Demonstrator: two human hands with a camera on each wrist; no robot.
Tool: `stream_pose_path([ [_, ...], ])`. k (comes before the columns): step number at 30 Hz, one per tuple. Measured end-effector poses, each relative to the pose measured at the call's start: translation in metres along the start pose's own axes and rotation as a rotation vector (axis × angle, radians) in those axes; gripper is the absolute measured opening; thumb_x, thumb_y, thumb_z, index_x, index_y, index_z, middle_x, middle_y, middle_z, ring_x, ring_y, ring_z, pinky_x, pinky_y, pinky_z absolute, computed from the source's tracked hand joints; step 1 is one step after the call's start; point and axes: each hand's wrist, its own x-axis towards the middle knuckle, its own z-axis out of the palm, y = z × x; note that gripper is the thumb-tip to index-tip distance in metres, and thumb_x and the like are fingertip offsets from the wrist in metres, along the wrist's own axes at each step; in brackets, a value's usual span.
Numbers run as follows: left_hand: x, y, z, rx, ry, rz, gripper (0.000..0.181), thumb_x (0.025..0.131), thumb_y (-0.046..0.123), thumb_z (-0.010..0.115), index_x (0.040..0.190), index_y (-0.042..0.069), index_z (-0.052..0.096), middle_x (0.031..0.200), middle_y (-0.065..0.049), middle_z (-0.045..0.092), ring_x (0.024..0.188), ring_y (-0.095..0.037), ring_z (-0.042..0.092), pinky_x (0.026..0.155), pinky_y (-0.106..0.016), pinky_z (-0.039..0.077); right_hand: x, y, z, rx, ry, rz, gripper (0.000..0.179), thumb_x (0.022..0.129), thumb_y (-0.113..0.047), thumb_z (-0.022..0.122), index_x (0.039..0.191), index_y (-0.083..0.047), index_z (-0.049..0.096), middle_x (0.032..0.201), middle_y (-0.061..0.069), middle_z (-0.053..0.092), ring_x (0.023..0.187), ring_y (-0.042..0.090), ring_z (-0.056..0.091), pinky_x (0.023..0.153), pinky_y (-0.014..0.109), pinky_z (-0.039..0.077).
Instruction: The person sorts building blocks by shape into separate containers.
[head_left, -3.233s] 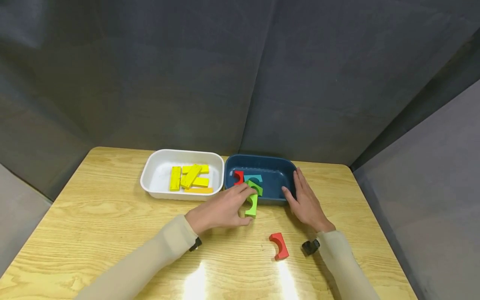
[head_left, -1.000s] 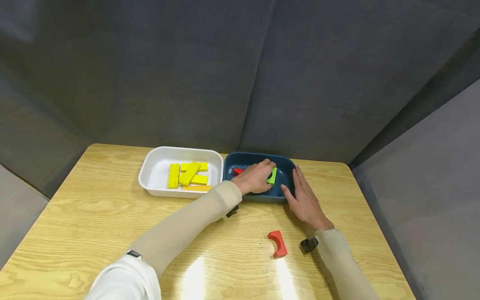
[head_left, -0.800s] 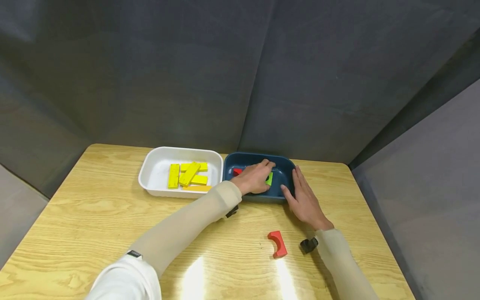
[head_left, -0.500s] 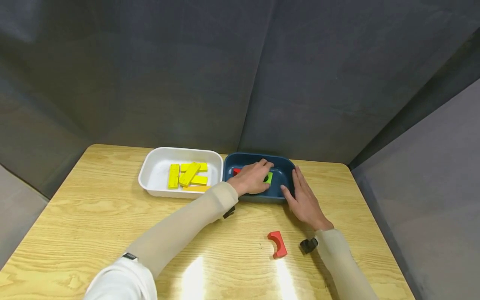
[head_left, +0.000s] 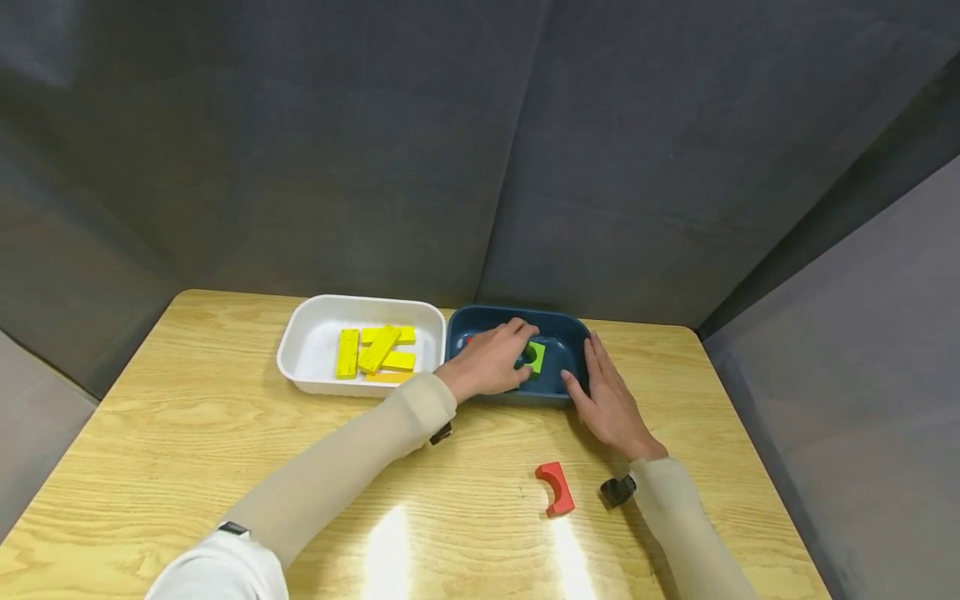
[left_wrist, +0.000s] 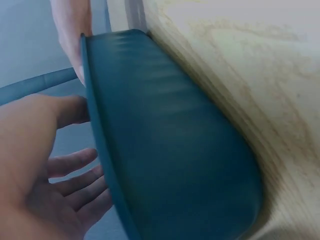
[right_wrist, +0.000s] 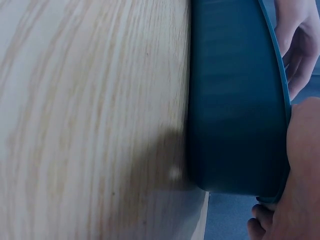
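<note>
In the head view my left hand (head_left: 487,360) reaches into the dark blue tray (head_left: 555,323) from the front left. Its fingers are spread loosely around a light green block (head_left: 536,358) with a round cut-out, lying in the tray. The left wrist view shows the left hand's fingers (left_wrist: 75,162) apart behind the tray wall, holding nothing visible. My right hand (head_left: 617,408) rests on the tray's right end, fingers straight along the outside and thumb over the near rim. A sliver of a red block (head_left: 469,339) shows; my left hand hides other blocks.
A white tray (head_left: 307,342) with several yellow blocks (head_left: 381,348) and an orange one (head_left: 388,377) stands against the blue tray's left side. A red arch block (head_left: 557,489) lies on the wooden table (head_left: 225,417) in front. A dark curtain (head_left: 337,167) hangs behind the table.
My left hand carried the light green block from the tray's front edge into the tray. It has since let go and drawn back slightly left. The right hand has stayed in place.
</note>
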Motion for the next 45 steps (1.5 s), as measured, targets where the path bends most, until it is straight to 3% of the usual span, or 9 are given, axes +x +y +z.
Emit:
stream_pose_path([
  [16,-0.047,0.026,-0.015,-0.059,0.114,0.138,0.061,0.105,0.033,0.071,0.157,0.009,0.051,0.157,-0.010,0.053,0.134,-0.025,0.062,0.110,-0.038,0.055,-0.003,0.001,0.001,0.004,0.018,-0.013,0.083,0.113,-0.045,0.047,0.171,0.001,0.009,0.180,0.016,0.000,0.164,0.045,0.012,0.128,0.068,0.019],
  [24,-0.070,0.036,-0.015,-0.070,0.193,0.208,0.060,0.104,0.035,0.071,0.154,0.007,0.053,0.151,-0.012,0.057,0.125,-0.023,0.066,0.101,-0.034,0.060,-0.001,0.003,0.000,0.016,0.019,-0.020,0.084,0.113,-0.047,0.048,0.171,0.000,0.009,0.181,0.012,-0.002,0.164,0.043,0.011,0.128,0.067,0.018],
  [28,-0.080,0.043,-0.015,-0.078,0.213,0.208,0.060,0.103,0.036,0.072,0.154,0.008,0.054,0.152,-0.011,0.056,0.130,-0.023,0.064,0.101,-0.034,0.060,-0.003,0.003,0.001,0.014,0.011,-0.012,0.084,0.113,-0.047,0.048,0.171,0.000,0.009,0.181,0.014,-0.001,0.164,0.044,0.011,0.128,0.069,0.018],
  [32,-0.089,0.049,-0.015,-0.073,0.212,0.208,0.064,0.102,0.038,0.074,0.154,0.008,0.054,0.154,-0.012,0.056,0.135,-0.025,0.062,0.104,-0.035,0.059,-0.003,0.002,0.001,0.004,0.019,-0.009,0.084,0.113,-0.046,0.048,0.171,0.000,0.010,0.180,0.016,0.001,0.163,0.045,0.013,0.127,0.069,0.019],
  [45,-0.113,0.063,0.006,-0.064,0.189,0.236,0.069,0.098,0.046,0.075,0.152,0.009,0.055,0.148,-0.007,0.059,0.127,-0.021,0.065,0.111,-0.033,0.054,-0.002,-0.001,0.001,0.004,0.033,-0.017,0.082,0.112,-0.042,0.050,0.171,0.001,0.012,0.180,0.018,0.003,0.163,0.046,0.014,0.127,0.069,0.020],
])
